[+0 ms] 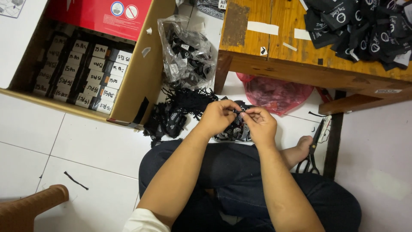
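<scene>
1. Cardboard box [141,81] on floor, left of the lap, holds black bundles.
2. Left hand [218,117] and right hand [261,124]: fingertips pinched on one item.
3. Black tag [238,111]: small, white-printed, held above the lap; details unclear.

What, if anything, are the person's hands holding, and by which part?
Both the left hand and right hand pinch a small black tag between fingertips, one at each end; finer detail cannot be told.
</scene>
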